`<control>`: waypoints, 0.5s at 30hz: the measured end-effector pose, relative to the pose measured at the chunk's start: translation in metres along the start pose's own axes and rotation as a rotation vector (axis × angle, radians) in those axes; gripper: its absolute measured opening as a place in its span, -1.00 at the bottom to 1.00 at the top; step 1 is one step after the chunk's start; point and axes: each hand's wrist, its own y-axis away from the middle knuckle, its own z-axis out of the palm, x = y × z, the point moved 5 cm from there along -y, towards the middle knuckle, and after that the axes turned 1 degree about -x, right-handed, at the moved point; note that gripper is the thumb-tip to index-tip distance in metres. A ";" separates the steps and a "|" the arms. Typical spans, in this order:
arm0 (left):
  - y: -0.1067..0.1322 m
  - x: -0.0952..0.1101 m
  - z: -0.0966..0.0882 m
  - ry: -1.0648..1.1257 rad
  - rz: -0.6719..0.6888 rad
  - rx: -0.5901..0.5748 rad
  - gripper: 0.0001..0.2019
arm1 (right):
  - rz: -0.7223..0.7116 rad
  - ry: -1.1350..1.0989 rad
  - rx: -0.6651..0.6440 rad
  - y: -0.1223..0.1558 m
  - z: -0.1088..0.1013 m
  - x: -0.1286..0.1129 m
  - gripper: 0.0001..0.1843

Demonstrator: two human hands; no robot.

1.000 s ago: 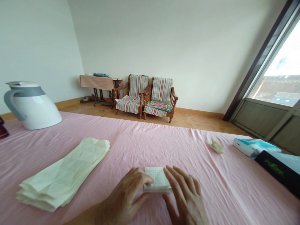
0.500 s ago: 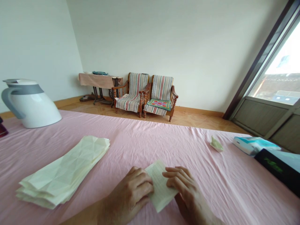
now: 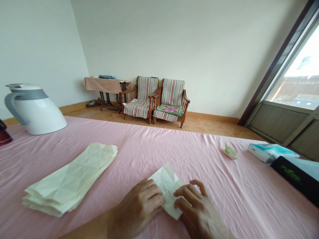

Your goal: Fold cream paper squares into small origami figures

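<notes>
A small folded sheet of pale yellow-green paper [image 3: 167, 186] lies on the pink cloth between my two hands. My left hand [image 3: 143, 205] is closed over its left edge, fingers curled and the thumb mostly hidden. On the paper's right side, my right hand [image 3: 195, 205] holds the edge with bent fingers on top; its thumb is hidden beneath. To the left rests a stack of creased sheets [image 3: 72, 177] of the same pale paper. Farther off on the right sits a small folded paper boat [image 3: 230, 152].
A white and grey thermos jug [image 3: 41, 109] stands at the far left of the pink tablecloth [image 3: 134, 149]. A blue and white tissue pack [image 3: 271, 152] and a black box [image 3: 291, 176] lie on the right. Two wooden armchairs [image 3: 171, 99] stand beyond the table.
The folded paper has turned and shifted slightly away from me. My right hand's fingers have moved down along its right edge, while my left hand keeps its place. The view has shifted slightly.
</notes>
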 end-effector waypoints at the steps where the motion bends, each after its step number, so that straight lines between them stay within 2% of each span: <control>1: 0.000 -0.001 0.000 0.016 -0.018 0.002 -0.91 | 0.007 -0.015 -0.010 0.000 0.000 0.001 -0.77; 8: 0.000 0.001 0.001 0.017 -0.038 -0.035 -0.91 | 0.092 -0.117 -0.032 -0.001 -0.006 0.022 -0.80; 13: 0.000 0.005 0.003 0.014 -0.018 -0.043 -0.87 | 0.075 -0.145 -0.052 0.004 0.005 0.040 -0.88; 15: 0.000 0.004 0.003 0.022 -0.014 -0.042 -0.86 | 0.133 -0.168 -0.058 0.007 0.012 0.049 -0.93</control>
